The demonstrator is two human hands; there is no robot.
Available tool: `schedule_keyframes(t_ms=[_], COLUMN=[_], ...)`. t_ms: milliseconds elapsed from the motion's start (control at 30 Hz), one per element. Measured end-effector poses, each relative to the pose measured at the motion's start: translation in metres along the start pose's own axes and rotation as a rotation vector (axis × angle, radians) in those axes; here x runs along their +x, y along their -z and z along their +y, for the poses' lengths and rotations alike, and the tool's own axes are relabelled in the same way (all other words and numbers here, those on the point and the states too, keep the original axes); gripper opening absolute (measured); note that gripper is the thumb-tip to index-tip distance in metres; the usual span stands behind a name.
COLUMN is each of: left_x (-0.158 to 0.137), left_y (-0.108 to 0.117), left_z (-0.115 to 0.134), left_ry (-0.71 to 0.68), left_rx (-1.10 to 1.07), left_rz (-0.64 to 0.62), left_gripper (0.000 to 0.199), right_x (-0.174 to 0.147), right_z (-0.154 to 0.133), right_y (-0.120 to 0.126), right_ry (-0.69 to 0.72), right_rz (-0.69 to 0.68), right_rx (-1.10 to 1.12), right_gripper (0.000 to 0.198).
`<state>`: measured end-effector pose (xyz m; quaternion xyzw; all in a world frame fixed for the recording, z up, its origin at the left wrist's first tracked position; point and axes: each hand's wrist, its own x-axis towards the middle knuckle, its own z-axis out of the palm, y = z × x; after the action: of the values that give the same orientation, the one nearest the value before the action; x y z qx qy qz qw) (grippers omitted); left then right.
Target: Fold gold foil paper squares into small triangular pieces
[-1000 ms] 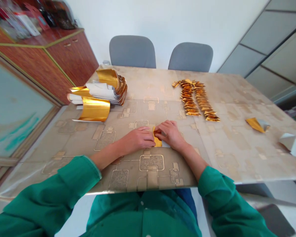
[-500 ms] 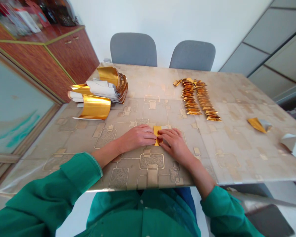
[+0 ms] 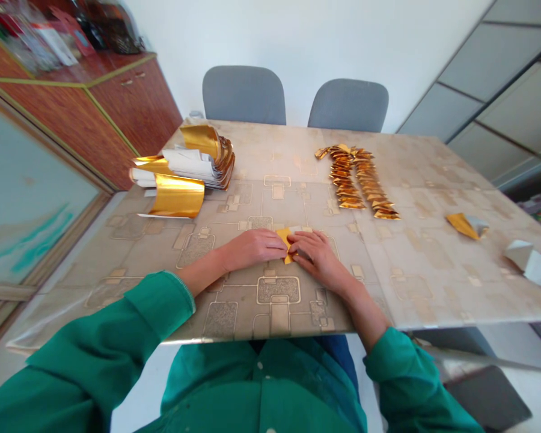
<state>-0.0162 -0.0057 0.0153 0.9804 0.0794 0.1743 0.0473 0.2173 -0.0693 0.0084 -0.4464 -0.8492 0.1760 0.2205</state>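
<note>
Close to the near edge of the table, a small folded piece of gold paper (image 3: 283,236) lies between my two hands. My left hand (image 3: 256,246) pinches its left side, fingers together and pointing right. From the other side my right hand (image 3: 318,255) has its curled fingers on the paper's right part and covers much of it. A bit of white backing shows just above my right fingers. At the back left is a stack of gold and white paper sheets (image 3: 180,195), curling at the ends. Two rows of folded gold paper pieces (image 3: 346,180) lie at the back right.
A loose gold folded paper (image 3: 463,226) and a crumpled white paper (image 3: 529,263) rest on the right of the patterned tablecloth (image 3: 415,258). Two grey chairs (image 3: 244,95) stand behind the table, by the wall. A wooden cabinet (image 3: 130,102) is at the far left.
The gold paper has turned slightly between my hands, its top now leaning left. Both hands stay on it. The whole view has shifted a little.
</note>
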Motion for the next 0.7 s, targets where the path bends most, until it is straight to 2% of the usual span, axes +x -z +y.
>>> schedule_keyframes(t_ms=[200, 433, 567, 700], left_x=[0.003, 0.006, 0.005, 0.005], left_y=[0.002, -0.01, -0.016, -0.019], left_z=[-0.002, 0.006, 0.01, 0.014], left_ry=[-0.035, 0.026, 0.14, 0.29], left_rx=[0.04, 0.136, 0.054, -0.074], left_rz=[-0.006, 0.009, 0.081, 0.138], left_gripper=[0.029, 0.031, 0.027, 0.019], right_x=[0.002, 0.003, 0.0, -0.011], right_z=[0.006, 0.004, 0.001, -0.009], right_y=[0.004, 0.0, -0.001, -0.003], right_ry=[0.018, 0.011, 0.018, -0.067], right_rz=[-0.025, 0.018, 0.039, 0.117], right_rx=[0.02, -0.016, -0.011, -0.037], right_gripper=[0.017, 0.013, 0.01, 0.007])
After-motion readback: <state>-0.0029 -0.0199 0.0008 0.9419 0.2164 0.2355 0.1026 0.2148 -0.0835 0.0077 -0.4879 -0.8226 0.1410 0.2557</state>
